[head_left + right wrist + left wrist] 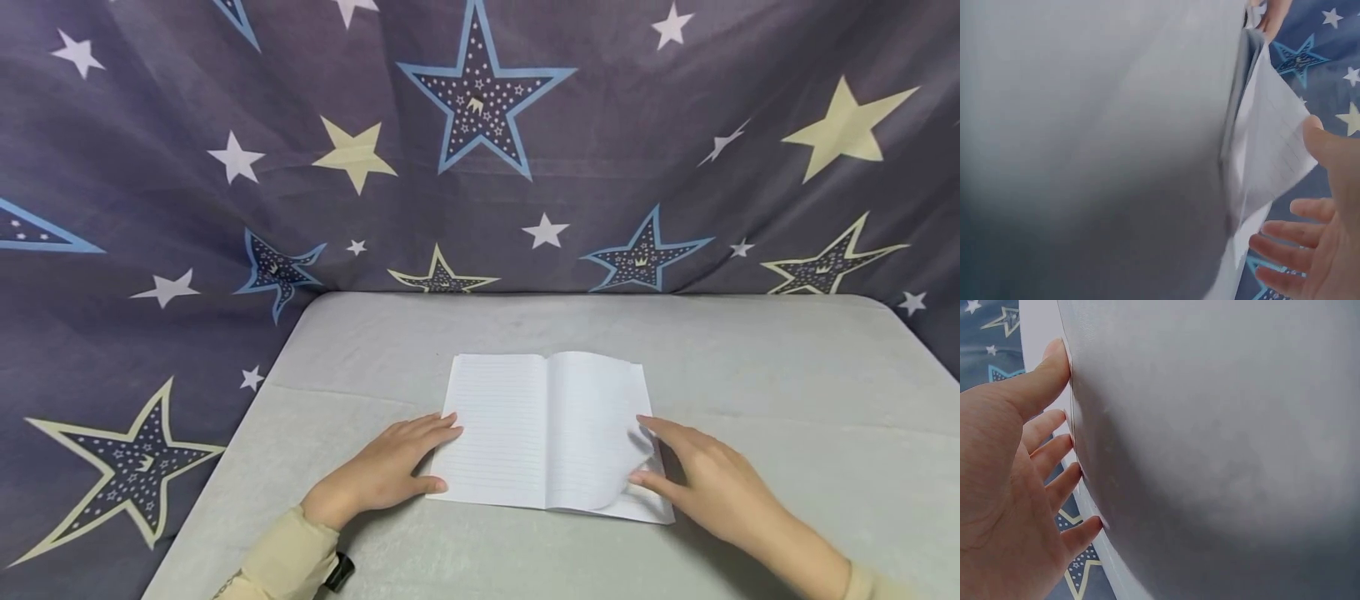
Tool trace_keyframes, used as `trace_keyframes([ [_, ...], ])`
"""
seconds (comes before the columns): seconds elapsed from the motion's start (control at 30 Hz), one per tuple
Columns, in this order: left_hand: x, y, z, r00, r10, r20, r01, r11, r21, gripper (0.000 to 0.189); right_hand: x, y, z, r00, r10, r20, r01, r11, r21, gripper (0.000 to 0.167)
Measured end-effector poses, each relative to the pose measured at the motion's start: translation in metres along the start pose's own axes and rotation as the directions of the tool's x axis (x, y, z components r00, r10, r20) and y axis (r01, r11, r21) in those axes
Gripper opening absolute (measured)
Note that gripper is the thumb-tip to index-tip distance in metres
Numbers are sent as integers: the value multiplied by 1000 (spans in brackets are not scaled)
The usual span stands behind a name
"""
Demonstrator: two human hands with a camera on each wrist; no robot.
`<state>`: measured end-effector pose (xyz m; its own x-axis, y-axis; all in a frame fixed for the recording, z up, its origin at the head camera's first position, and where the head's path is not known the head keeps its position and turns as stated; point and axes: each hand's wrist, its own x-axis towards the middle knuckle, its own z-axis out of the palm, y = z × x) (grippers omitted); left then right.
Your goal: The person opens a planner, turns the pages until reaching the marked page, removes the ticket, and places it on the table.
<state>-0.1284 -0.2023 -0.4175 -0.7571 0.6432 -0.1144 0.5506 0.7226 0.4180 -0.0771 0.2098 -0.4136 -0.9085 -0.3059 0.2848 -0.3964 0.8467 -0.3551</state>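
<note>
An open notebook with ruled white pages lies on the grey-covered table. At its left edge rests my left hand, fingers spread and fingertips on the page margin; the left wrist view has the thumb along that edge. My right hand is over the notebook's right side, its thumb and fingers apart. A right-hand page is raised and bent at its outer edge. In the right wrist view the thumb meets the edge of this lifted page, while the other fingers stay extended.
The table has rounded far corners and spreads around the notebook. Behind it and down its left side hangs a dark curtain printed with stars. A black band shows at my left sleeve.
</note>
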Motion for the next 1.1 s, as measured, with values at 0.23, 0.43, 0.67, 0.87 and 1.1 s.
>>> trace_keyframes([
  [0.23,0,1,1,1000,-3,9,3,1000,-8,70,6,-20,5,998,68,-19,-64,987,145,70],
  [0.43,0,1,1,1000,9,-2,-9,1000,-1,69,16,-33,10,987,-31,-160,70,967,245,85],
  [0.67,1,0,2,1000,-17,13,17,1000,-1,70,29,-55,21,981,-130,-144,164,952,257,84],
  [0.87,-1,-5,-2,999,-1,-34,3,999,34,67,31,-73,36,977,-214,4,209,959,194,74],
  [1.1,-11,-18,-13,994,-74,-83,77,996,41,58,31,-86,45,937,-312,158,289,945,151,58],
])
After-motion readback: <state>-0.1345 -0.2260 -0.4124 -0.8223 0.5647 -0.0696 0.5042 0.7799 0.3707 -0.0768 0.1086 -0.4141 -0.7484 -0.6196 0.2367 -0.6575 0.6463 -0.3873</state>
